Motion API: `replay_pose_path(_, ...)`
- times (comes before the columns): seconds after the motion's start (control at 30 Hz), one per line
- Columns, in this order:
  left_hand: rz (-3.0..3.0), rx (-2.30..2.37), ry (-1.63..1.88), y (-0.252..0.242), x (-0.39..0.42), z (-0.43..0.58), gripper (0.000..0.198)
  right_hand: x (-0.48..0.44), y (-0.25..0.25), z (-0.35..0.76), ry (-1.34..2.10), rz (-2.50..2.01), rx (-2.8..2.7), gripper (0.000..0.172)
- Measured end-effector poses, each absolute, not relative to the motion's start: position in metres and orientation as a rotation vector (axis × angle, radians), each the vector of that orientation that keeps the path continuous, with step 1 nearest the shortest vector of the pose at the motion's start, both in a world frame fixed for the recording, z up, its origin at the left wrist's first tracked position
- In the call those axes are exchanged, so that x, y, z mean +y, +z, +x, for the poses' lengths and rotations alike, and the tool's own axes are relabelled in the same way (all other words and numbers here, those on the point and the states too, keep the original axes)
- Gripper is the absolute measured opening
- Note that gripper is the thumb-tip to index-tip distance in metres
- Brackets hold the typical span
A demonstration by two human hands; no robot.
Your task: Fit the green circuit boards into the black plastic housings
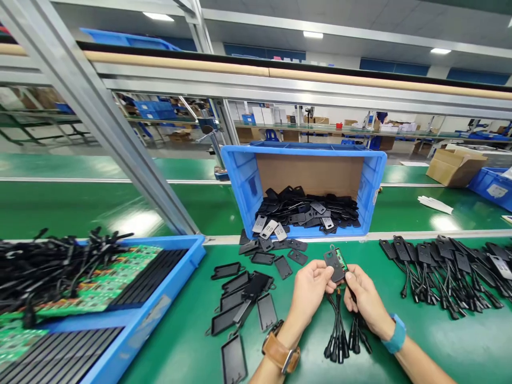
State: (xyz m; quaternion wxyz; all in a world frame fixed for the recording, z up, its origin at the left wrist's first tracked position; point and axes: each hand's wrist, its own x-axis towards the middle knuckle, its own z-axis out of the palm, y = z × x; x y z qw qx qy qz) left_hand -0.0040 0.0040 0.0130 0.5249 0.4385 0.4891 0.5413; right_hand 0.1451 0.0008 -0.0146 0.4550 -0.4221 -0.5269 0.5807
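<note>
Between thumb and fingers, my left hand (314, 285) grips a black plastic cover (333, 263) with slots in it. Beside the cover, partly under it, shows a small green circuit board (341, 258). My right hand (365, 295) pinches the board's lower end, where a black cable hangs down. Several black cables with plug ends (337, 341) lie on the bench just below the hands. Left of my left hand are scattered black open cases (233, 360), shaped like shallow trays. Whether the cover is seated on a case is hidden by my fingers.
A tipped blue crate (242, 181) full of black covers (308, 208) stands ahead. At left, a blue tray (160, 306) holds circuit boards (108, 272) and cables. Cased pieces with cables (444, 261) lie in a heap at right, with a white glove (435, 204) beyond.
</note>
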Motion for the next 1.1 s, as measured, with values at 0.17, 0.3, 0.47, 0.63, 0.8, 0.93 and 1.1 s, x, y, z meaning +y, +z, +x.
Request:
replay_pose_path(0.17, 1.052, 1.194, 1.258, 0.009, 0.005, -0.005, 0.037, -0.001, -0.017, 0.144, 1.395, -1.052, -1.376, 0.048)
replay_pose_path(0.3, 1.059, 1.235, 1.259, 0.009, 0.005, -0.005, 0.036, -0.001, -0.018, 0.143, 1.390, -1.055, -1.410, 0.048)
replay_pose_path(0.47, 1.096, 1.294, 1.223, 0.008, 0.003, -0.004, 0.034, -0.003, -0.016, 0.142, 1.383, -1.050, -1.451, 0.048)
replay_pose_path(0.63, 1.024, 1.226, 1.214, 0.008, 0.002, -0.003, 0.040, -0.005, -0.012, 0.141, 1.395, -1.040, -1.450, 0.048)
replay_pose_path(0.8, 0.912, 1.126, 1.196, 0.010, 0.002, -0.004, 0.045, -0.005, -0.009, 0.140, 1.406, -1.046, -1.440, 0.048)
replay_pose_path(0.93, 0.938, 1.153, 1.185, 0.010, 0.002, -0.005, 0.044, -0.003, -0.007, 0.142, 1.466, -1.025, -1.399, 0.048)
replay_pose_path(1.1, 0.897, 0.972, 1.298, 0.013, 0.001, -0.008, 0.038, -0.001, -0.005, 0.147, 1.720, -0.963, -1.232, 0.048)
